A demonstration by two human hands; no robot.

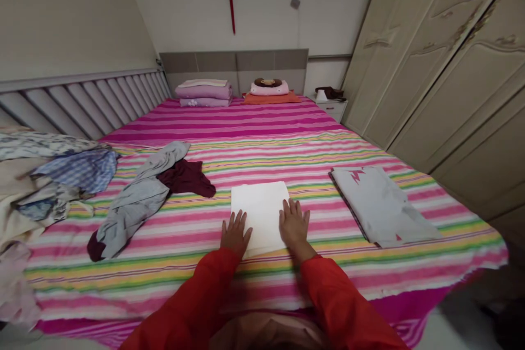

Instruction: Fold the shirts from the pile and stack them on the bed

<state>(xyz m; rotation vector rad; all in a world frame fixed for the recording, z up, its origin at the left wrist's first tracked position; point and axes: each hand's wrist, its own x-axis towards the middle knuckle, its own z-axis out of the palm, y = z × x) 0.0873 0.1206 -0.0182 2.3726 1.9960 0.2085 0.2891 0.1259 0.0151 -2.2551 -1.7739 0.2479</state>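
A folded white cloth [260,209] lies flat on the striped bed [262,136] right in front of me. My left hand [235,233] rests flat on its lower left edge, fingers spread and open. My right hand [293,223] lies flat on the cloth's right edge, fingers stretched out. Both arms wear red sleeves. Neither hand grips anything.
A folded grey-white garment [381,205] lies to the right. A grey garment [137,199] and a dark red one [187,176] lie to the left. A heap of loose clothes [45,175] is at far left. Folded bedding [204,92] and pillows [269,92] sit by the headboard. A wardrobe [447,65] stands to the right.
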